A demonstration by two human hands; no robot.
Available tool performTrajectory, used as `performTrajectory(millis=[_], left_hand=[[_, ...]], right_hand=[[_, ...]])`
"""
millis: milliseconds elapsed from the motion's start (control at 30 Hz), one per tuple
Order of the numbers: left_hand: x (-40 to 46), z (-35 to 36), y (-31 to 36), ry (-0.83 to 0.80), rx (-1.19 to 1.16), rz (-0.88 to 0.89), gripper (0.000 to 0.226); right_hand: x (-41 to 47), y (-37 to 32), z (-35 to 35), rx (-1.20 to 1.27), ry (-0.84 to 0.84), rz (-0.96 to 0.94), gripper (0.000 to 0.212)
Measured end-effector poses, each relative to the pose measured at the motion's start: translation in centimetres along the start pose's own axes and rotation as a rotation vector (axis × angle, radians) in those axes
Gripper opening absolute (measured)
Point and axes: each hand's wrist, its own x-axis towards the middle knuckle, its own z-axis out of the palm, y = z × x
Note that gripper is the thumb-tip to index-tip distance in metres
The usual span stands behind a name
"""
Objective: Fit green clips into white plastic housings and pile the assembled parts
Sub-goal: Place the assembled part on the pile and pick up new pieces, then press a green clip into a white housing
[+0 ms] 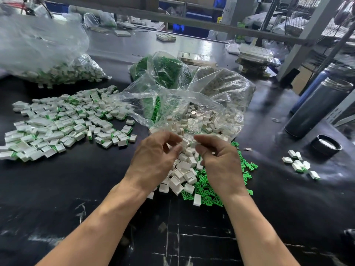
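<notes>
- The left hand (153, 160) and the right hand (219, 162) were raised close together over the loose parts, both with curled fingers.
- The right hand seemed to pinch a small white piece between thumb and forefinger; the piece was blurred, so I cannot tell if a clip was already in it. Whether the left hand held anything I cannot tell.
- Directly under the grip lay the heap of empty white housings (182, 173), and touching it, below and to the right of the right hand, the scatter of green clips (211, 191).
- Just beyond the fingertips an open clear bag (201, 104) spilled more white housings; behind it stood a bag of green clips (165, 72).
- Far to the left of the grip, the pile of assembled parts (63, 120) was already large, and beyond it a filled bag of assembled parts (57, 68) lay on the table.
- Well to the right, a few assembled pieces (300, 166) lay near a dark bottle (315, 110) and its cap (326, 145).
- My judgement: much work was done, but many housings and clips remained.
- No readable writing or brand was visible.
</notes>
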Motion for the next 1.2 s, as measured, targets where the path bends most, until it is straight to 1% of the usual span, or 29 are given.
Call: performTrajectory(millis=[67,167,267,367,400,467,500,567,633,767,867,933,1000,1067,1133,1200], left_hand=[[-0.1,0.4,0.3,-0.066,-0.044,0.035,0.025],[-0.3,0.6,0.3,-0.062,0.005,0.098,0.03],[-0.2,0.5,0.1,-0.019,0.078,0.136,0.024],[-0.1,0.4,-0.2,-0.013,0.104,0.098,0.019],[0.0,0.4,-0.3,-0.014,0.061,0.062,0.018],[0.3,0.3,-0.5,0.017,-0.166,-0.059,0.017],[0.5,0.1,-0.6,0.057,-0.327,-0.146,0.018],[1.0,-0.5,-0.8,0.165,-0.635,-0.368,0.024],[1.4,-1.0,-1.0,0.242,-0.816,-0.526,0.028],[1.7,-1.1,-1.2,0.296,-0.941,-0.606,0.031],[1.9,-1.3,-1.4,0.4,-1.034,-0.649,0.036],[2.2,-1.7,-1.6,0.463,-1.084,-0.642,0.035],[2.6,-2.1,-1.8,0.482,-1.05,-0.604,0.029],[2.6,-2.3,-2.0,0.477,-0.908,-0.554,0.02],[2.5,-2.2,-2.4,0.43,-0.669,-0.473,0.014],[2.2,-2.1,-2.7,0.329,-0.378,-0.361,0.009]], right_hand=[[-0.2,0.0,0.5,0.053,-0.026,0.009,0.026],[-0.3,-0.2,0.7,0.16,-0.041,0.04,0.026],[-0.3,-0.2,0.6,0.189,-0.057,0.056,0.023],[-0.4,-0.3,0.6,0.174,-0.033,0.06,0.019],[-0.4,-0.3,0.5,0.161,-0.016,0.06,0.018],[-0.5,-0.3,0.3,0.099,0.012,0.048,0.012],[-0.5,-0.3,0.1,0.076,0.023,0.042,0.008],[-0.6,-0.3,-0.1,0.057,0.037,0.043,0.011],[-0.6,-0.3,-0.2,0.048,0.037,0.054,0.015],[-0.8,-0.5,-0.3,0.036,0.017,0.045,0.016],[-0.8,-0.5,-0.3,0.03,0.017,0.048,0.015],[-0.8,-0.5,-0.3,0.021,0.016,0.054,0.016],[-0.9,-0.5,-0.3,0.011,0.012,0.057,0.016],[-0.8,-0.3,-0.3,-0.009,0.015,0.06,0.014],[-0.7,-0.1,-0.4,-0.056,0.035,0.061,0.012],[-0.6,0.2,-0.6,-0.135,0.052,0.053,0.011]])
